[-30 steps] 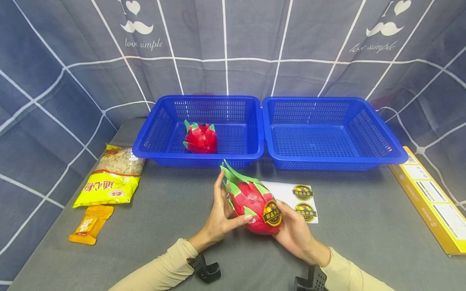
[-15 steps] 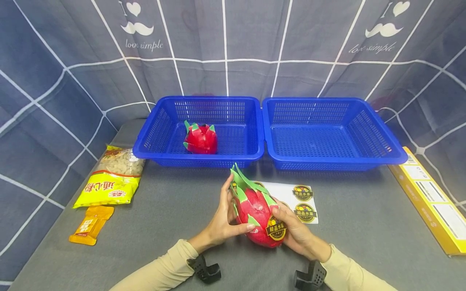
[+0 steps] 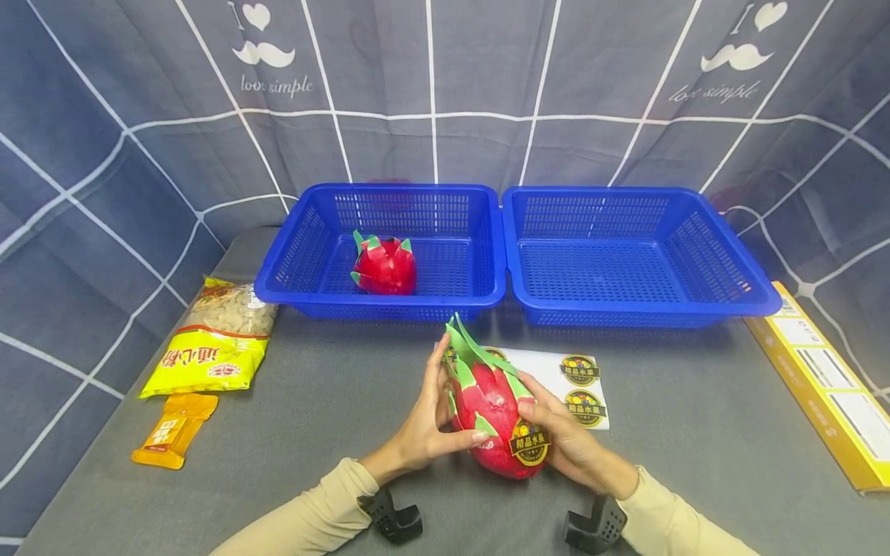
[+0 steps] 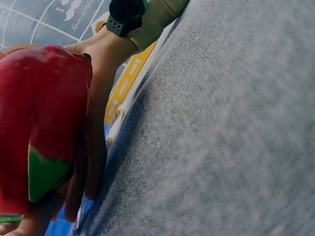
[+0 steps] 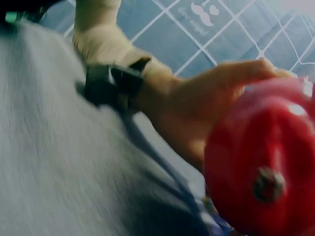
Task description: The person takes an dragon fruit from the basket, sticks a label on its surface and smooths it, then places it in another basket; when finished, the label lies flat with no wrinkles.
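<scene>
Both hands hold a red dragon fruit point(image 3: 490, 401) with green leaf tips, tilted so its leaves point away and up. A round black-and-gold sticker point(image 3: 530, 442) sits on its lower right side. The left hand point(image 3: 424, 425) grips the fruit from the left, thumb across its front. On the other side, the right hand point(image 3: 566, 432) curls round it with the thumb near the sticker's top. In the right wrist view the fruit's brown stem end point(image 5: 269, 185) shows. Behind the fruit lies a white sticker sheet point(image 3: 542, 363) with several like stickers, partly hidden.
Two blue baskets point(image 3: 378, 306) stand side by side at the back; another dragon fruit point(image 3: 385, 266) lies in the left one. A bag of pasta point(image 3: 212, 340) and an orange packet point(image 3: 174, 430) lie left. At right is a yellow box point(image 3: 820, 386).
The dragon fruit has moved slightly right and towards the body and turned more upright. The right thumb has shifted up onto its front, above the sticker.
</scene>
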A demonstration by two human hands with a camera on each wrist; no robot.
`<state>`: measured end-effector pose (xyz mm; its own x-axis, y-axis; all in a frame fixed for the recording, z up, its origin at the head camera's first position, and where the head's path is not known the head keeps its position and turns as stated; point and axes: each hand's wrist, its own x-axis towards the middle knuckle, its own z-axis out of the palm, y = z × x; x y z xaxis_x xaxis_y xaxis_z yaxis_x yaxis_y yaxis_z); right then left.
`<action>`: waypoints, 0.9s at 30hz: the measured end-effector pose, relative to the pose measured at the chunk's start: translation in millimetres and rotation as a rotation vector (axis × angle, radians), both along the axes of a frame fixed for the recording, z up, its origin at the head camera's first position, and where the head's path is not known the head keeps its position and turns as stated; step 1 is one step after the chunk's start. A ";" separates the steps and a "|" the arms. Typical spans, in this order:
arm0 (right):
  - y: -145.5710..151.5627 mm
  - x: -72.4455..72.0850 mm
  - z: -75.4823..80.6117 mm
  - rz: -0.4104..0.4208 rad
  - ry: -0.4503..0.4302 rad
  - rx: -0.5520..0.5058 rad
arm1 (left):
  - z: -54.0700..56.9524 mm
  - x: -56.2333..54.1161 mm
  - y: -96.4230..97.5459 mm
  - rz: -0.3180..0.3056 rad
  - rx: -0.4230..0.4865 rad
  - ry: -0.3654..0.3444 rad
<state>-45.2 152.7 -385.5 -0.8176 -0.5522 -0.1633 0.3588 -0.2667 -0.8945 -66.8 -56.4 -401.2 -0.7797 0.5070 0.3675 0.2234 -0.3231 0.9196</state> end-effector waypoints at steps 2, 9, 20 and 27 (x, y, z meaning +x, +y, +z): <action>0.8 -2.5 0.5 -0.001 0.078 0.012 | -0.4 0.1 -0.1 0.000 -0.002 -0.009; 5.6 -8.2 0.9 0.038 0.324 0.029 | -0.2 0.2 -0.1 -0.038 0.009 -0.022; 14.9 -10.6 6.7 0.051 0.569 0.334 | -0.9 0.8 -0.6 -0.056 -0.049 -0.045; 16.7 -9.8 8.8 0.129 0.635 0.376 | 0.5 1.5 -0.5 -0.088 -0.064 -0.074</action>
<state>-54.9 169.4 -376.6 -0.7503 -0.6498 0.1217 -0.2491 0.1074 -0.9625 -65.3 -56.9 -400.7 -0.7550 0.5949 0.2757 0.1280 -0.2787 0.9518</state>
